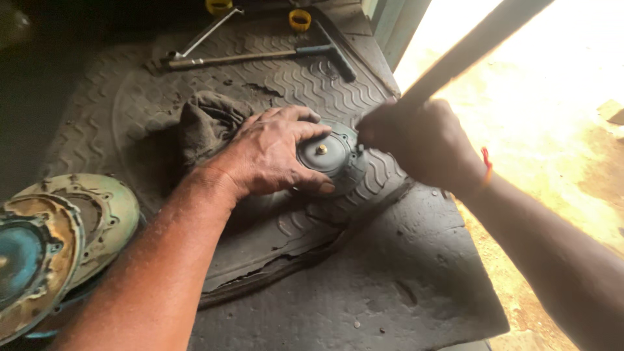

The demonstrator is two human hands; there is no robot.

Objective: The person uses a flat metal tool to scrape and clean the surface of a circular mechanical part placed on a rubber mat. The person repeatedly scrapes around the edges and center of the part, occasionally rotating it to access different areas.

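Left grip (273, 153) clamps round grey disc (333, 158); right grip (416, 140) apparently fists a stick (474, 52).

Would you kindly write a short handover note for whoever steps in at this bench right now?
Left hand: pressed over the round grey metal part, steadying it on the ribbed rubber mat.
Right hand: closed around a long wooden handle, its lower end at the part's rim; the tool's tip is hidden.
Nearby: dark rag behind the left hand; hammer and two yellow rings at the mat's far edge; worn round plates to the left.
Done: part seated and held.
Left: work on the rim is under way; progress cannot be judged.
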